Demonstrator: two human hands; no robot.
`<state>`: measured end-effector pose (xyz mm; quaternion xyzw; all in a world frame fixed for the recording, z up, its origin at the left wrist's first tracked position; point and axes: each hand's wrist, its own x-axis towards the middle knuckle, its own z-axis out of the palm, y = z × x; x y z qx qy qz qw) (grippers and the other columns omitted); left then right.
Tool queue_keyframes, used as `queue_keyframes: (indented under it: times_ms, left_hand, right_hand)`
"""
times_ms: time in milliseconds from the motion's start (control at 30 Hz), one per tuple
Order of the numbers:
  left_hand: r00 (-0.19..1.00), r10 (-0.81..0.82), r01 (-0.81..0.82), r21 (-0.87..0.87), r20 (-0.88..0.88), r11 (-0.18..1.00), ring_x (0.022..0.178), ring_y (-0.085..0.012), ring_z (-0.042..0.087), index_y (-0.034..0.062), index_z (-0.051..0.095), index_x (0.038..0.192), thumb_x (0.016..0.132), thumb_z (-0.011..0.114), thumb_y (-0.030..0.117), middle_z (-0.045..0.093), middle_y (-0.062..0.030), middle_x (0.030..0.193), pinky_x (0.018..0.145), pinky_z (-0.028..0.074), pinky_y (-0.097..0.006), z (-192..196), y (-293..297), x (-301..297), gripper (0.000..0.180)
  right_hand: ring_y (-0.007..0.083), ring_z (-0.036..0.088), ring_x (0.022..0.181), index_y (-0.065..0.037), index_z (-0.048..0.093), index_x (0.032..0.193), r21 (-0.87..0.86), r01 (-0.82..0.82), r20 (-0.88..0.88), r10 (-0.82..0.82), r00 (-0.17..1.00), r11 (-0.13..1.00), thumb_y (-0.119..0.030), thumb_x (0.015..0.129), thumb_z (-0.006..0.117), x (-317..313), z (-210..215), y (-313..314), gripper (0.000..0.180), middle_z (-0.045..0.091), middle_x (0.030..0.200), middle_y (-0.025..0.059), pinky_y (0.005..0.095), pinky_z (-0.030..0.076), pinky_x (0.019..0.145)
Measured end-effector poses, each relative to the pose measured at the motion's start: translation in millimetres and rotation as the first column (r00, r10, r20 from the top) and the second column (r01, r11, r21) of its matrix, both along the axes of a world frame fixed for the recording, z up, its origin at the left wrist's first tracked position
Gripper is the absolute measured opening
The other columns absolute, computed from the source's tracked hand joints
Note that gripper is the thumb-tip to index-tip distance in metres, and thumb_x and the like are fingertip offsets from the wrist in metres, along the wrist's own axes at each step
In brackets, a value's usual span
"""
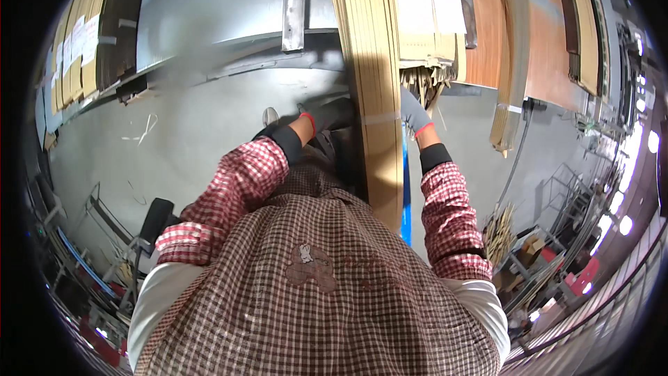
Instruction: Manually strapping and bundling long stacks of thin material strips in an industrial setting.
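We locate the cardboard bundle (pixel 374 69) between our left hand (pixel 337 114) and right hand (pixel 415 113), far end over the desk (pixel 216 14); banding is done, handling apparently unfinished; fingers being hidden, we cannot tell either grip's opening or hold.

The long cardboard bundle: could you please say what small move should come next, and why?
Perhaps steady the cardboard bundle from both sides: the left hand and right hand flank it, and its near end sits close to the apron.
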<state>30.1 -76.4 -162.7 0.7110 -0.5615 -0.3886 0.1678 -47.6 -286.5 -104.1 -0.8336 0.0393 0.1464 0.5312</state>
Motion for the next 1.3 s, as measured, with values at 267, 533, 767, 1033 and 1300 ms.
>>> queue_keyframes:
  times_ms: [267, 533, 767, 1033, 1300]
  left_hand:
    - [0.695, 0.335, -0.354, 0.102, -0.636, 0.930, 0.107, -0.0229, 0.063, 0.0055, 0.060, 0.125, 0.094, 0.055, 0.021, 0.062, -0.0129, 0.126, 0.093, 0.051, -0.034, 15.9, 44.3, -4.1, 0.036]
    - [0.955, 0.160, -0.249, -0.377, -0.250, 0.892, 0.095, -0.0207, 0.067, 0.0076, 0.063, 0.122, 0.086, 0.058, 0.005, 0.068, -0.0119, 0.112, 0.080, 0.053, -0.031, 160.5, 27.1, -5.3, 0.037]
    - [0.798, 0.553, -0.407, -0.462, 0.240, 0.788, 0.050, -0.0260, 0.062, 0.0097, 0.064, 0.088, 0.079, 0.065, 0.030, 0.064, -0.0078, 0.060, 0.048, 0.046, -0.040, 151.8, -38.4, -43.1, 0.023]
    - [0.749, 0.650, -0.449, -0.625, 0.127, 0.639, 0.052, -0.0257, 0.058, 0.0090, 0.063, 0.097, 0.079, 0.064, 0.025, 0.057, -0.0059, 0.058, 0.048, 0.043, -0.040, 148.8, -39.5, -56.7, 0.024]
    - [0.767, 0.598, -0.301, -0.693, 0.233, 0.655, 0.063, -0.0173, 0.056, 0.0129, 0.065, 0.076, 0.077, 0.060, 0.015, 0.062, 0.0014, 0.078, 0.052, 0.046, -0.032, 157.4, -43.6, -53.1, 0.006]
  right_hand:
    - [0.0439, 0.059, 0.099, 0.002, 0.035, 0.138, -0.656, 0.362, 0.128, -0.375, 0.918, 0.662, -0.020, 0.068, 0.081, -25.7, 142.5, 144.5, 0.087, 0.049, 0.123, 0.0313, 0.0474, 0.051, 0.080]
    - [0.0444, 0.052, 0.107, 0.002, 0.039, 0.137, -0.834, 0.359, 0.403, 0.018, 0.915, 0.420, -0.024, 0.077, 0.070, -29.5, 129.0, 142.1, 0.072, 0.051, 0.119, 0.0279, 0.0458, 0.047, 0.083]
    - [0.0362, 0.063, 0.097, 0.006, 0.057, 0.118, 0.054, 0.510, 0.108, -0.512, 0.852, 0.859, -0.024, 0.083, 0.067, -60.0, 128.8, 74.3, 0.046, 0.063, 0.114, 0.0225, 0.0411, 0.050, 0.080]
    - [0.0374, 0.065, 0.086, -0.007, 0.056, 0.106, -0.474, -0.114, -0.230, 0.002, 0.973, 0.873, -0.028, 0.091, 0.058, -21.6, 186.2, 21.7, 0.026, 0.066, 0.087, 0.0209, 0.0456, 0.051, 0.074]
    - [0.0253, 0.063, 0.069, -0.001, 0.058, 0.092, -0.324, -0.309, -0.310, 0.208, 0.928, 0.894, -0.018, 0.078, 0.070, 17.3, 106.6, -38.6, 0.025, 0.063, 0.078, 0.0154, 0.0366, 0.050, 0.065]
